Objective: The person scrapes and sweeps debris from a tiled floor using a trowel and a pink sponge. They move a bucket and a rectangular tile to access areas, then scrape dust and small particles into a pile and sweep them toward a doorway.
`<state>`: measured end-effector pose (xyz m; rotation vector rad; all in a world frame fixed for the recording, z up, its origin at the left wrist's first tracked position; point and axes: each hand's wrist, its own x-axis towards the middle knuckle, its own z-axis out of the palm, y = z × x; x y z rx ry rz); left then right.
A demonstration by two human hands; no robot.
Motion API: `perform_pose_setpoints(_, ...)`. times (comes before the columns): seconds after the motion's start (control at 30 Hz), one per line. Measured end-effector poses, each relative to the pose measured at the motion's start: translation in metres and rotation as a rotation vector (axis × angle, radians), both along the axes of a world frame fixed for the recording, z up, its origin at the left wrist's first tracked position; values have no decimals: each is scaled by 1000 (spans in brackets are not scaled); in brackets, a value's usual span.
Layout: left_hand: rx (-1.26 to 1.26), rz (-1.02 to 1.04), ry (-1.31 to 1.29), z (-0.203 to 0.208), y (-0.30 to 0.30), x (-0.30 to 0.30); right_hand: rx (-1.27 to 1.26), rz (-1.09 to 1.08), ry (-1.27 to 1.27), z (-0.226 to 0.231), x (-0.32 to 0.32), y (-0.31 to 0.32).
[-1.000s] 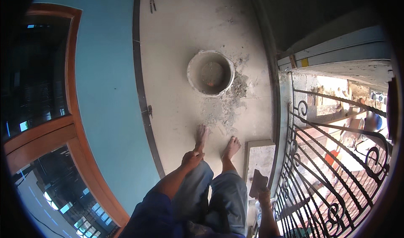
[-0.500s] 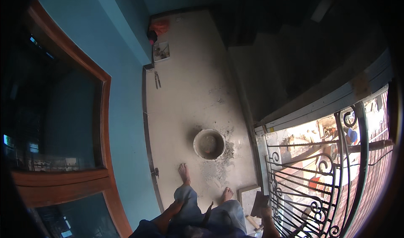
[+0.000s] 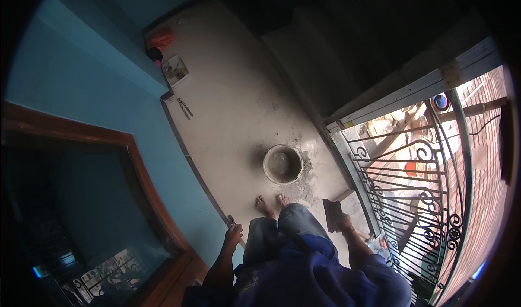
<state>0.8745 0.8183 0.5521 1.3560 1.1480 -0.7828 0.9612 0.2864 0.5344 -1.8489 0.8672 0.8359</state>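
Observation:
My right hand is closed around a plastering float, whose dark rectangular blade points up and to the left. Hanging beside my left leg, my left hand has its fingers curled in; whatever it may hold is hidden. Just beyond those fingers a small dark thing, too small to name, lies by the wall's foot. A round bucket stands on the floor ahead of my feet, with a greyish, wet-looking mix inside. Neither hand touches the bucket.
Grey splatter surrounds the bucket on the pale floor. Farther off lie long-handled cutters, a white tray of tools and a red cloth or bag. An iron railing borders my right, and a blue wall my left.
My view has turned, and I stand closer to the bucket with both feet near together. My left hand has moved off my thigh, out to the side; the float stays in my right hand.

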Motion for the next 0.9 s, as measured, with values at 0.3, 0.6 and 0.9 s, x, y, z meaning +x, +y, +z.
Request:
perform_pose_setpoints(0.3, 50, 32, 51, 54, 58, 61, 49, -173, 115, 2, 39, 67)
perform_pose_setpoints(0.6, 157, 29, -123, 81, 131, 197, 209, -283, -185, -6, 221, 146)
perform_pose_setpoints(0.9, 286, -677, -373, 5, 292, 325, 140, -427, -357, -3, 317, 260)
